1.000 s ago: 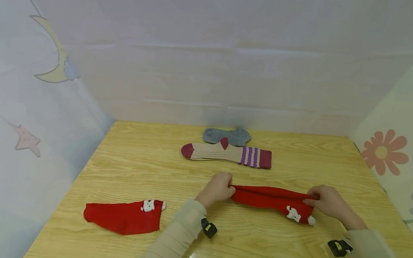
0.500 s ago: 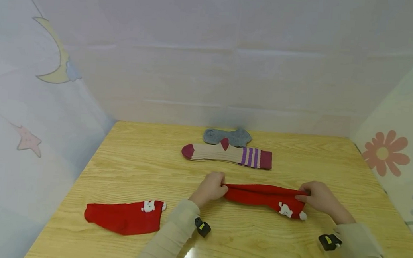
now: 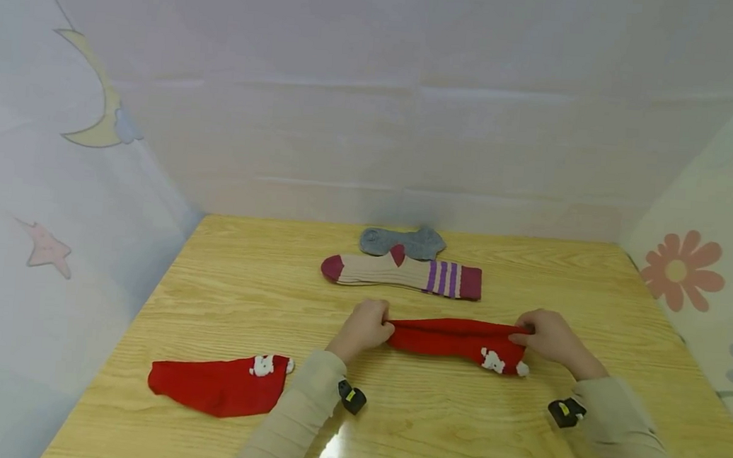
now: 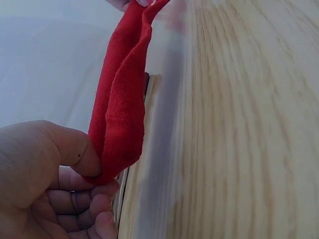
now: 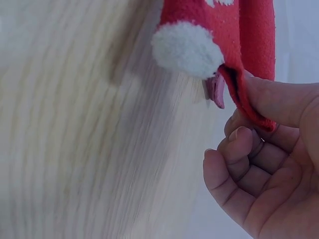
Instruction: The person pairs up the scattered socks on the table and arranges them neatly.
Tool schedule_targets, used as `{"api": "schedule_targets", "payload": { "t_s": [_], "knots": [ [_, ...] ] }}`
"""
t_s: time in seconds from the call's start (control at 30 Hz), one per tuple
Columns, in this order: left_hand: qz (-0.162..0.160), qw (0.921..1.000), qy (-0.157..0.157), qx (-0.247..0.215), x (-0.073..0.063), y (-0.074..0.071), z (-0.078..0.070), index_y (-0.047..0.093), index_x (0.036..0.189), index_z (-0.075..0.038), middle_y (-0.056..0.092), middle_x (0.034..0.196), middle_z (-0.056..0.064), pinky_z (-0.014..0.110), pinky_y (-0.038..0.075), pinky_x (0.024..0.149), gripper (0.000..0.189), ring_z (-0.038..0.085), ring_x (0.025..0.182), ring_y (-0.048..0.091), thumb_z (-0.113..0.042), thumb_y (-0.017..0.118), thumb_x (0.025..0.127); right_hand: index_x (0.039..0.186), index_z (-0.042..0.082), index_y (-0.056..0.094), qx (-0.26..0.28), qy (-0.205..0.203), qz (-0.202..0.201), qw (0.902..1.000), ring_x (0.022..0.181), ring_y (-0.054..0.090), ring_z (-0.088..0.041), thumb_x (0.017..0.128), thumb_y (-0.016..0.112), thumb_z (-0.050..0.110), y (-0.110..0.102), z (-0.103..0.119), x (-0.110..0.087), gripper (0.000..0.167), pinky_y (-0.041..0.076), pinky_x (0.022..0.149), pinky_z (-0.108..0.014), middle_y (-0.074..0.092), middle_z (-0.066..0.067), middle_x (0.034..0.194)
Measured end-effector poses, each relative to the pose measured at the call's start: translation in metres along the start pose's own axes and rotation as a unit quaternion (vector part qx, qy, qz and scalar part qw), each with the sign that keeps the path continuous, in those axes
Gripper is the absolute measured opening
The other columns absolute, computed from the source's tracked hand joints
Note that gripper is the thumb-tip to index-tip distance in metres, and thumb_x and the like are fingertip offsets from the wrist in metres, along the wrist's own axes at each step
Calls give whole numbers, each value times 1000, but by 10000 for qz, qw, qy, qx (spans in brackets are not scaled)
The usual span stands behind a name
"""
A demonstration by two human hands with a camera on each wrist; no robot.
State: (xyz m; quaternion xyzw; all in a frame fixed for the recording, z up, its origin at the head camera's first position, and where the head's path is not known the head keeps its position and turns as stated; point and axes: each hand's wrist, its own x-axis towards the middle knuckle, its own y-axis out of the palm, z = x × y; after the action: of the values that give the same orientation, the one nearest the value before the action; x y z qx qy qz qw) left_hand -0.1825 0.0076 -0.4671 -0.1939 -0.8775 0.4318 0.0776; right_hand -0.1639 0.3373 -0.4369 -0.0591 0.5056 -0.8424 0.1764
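Note:
A red sock (image 3: 442, 338) with a white animal patch and a white pompom is stretched sideways between my two hands, above the table. My left hand (image 3: 362, 327) pinches its toe end; in the left wrist view the thumb (image 4: 82, 157) presses the red fabric against the fingers. At the cuff, my right hand (image 3: 549, 337) pinches the upper corner of the opening. The right wrist view shows the pompom (image 5: 187, 50) hanging beside that opening. A matching red sock (image 3: 218, 387) lies flat at the front left of the table, left of my left sleeve.
Behind my hands, a beige sock (image 3: 379, 271) with maroon ends and purple stripes lies flat on the wooden table (image 3: 240, 305). A grey ankle sock (image 3: 400, 243) lies just beyond it, near the back edge. Pale printed cloth (image 3: 374, 116) hangs around the table.
Both hands have moved left and slightly away from me, carrying the stretched red sock with them. The other socks stay where they were.

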Motion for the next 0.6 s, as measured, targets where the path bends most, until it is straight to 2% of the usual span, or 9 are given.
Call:
{"api": "schedule_targets", "payload": {
  "t_s": [0.2,0.37,0.6],
  "knots": [
    [6,10000,-86,39,0,-5,4,44,64,-9,36,54,-2,21,28,45,22,11,49,34,-4,59,78,69,7,62,94,-73,-23,9999,54,40,-10,78,67,7,0,4,6,10,35,51,-26,54,5,62],
    [-156,9999,-66,17,-3,-12,6,41,62,-8,30,53,-3,22,25,45,23,11,48,29,-2,58,77,68,8,61,226,-122,13,9997,53,39,-10,79,67,9,1,8,13,12,34,51,-26,52,5,60],
    [-290,9995,-139,66,-3,-18,10,43,62,-8,33,52,-3,21,26,44,23,11,47,32,-3,59,78,67,8,62,558,-549,-183,9968,53,39,-10,80,66,13,2,9,22,14,33,50,-27,53,6,61]
  ]
}}
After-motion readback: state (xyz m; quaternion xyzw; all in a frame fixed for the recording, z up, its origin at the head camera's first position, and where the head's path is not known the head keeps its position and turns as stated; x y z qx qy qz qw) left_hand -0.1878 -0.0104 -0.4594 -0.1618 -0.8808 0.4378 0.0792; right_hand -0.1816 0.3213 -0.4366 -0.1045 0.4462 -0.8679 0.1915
